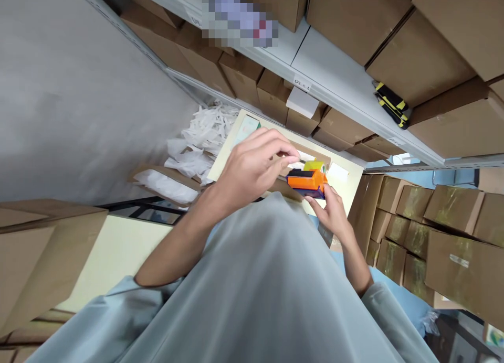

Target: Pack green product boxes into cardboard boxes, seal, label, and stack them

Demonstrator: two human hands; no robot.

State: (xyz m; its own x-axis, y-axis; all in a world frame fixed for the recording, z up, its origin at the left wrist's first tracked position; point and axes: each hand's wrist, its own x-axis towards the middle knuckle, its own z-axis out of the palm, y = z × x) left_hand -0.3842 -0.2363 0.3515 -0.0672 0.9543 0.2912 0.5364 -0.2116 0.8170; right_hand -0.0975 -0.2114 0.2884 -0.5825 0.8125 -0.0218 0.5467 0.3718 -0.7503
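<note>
My right hand is closed on an orange and dark blue tape dispenser, which carries a roll of yellow-green tape. My left hand reaches over from the left, its thumb and fingertips pinched together close beside the roll. What those fingertips hold, if anything, is too small to make out. Beneath both hands, partly hidden, a cardboard box lies on the cream table.
Across the far side runs a grey shelf with cardboard boxes and yellow-black box cutters. White paper scraps pile up left of the table. More cartons are stacked to the right. A pale green box lies at the table's far-left corner.
</note>
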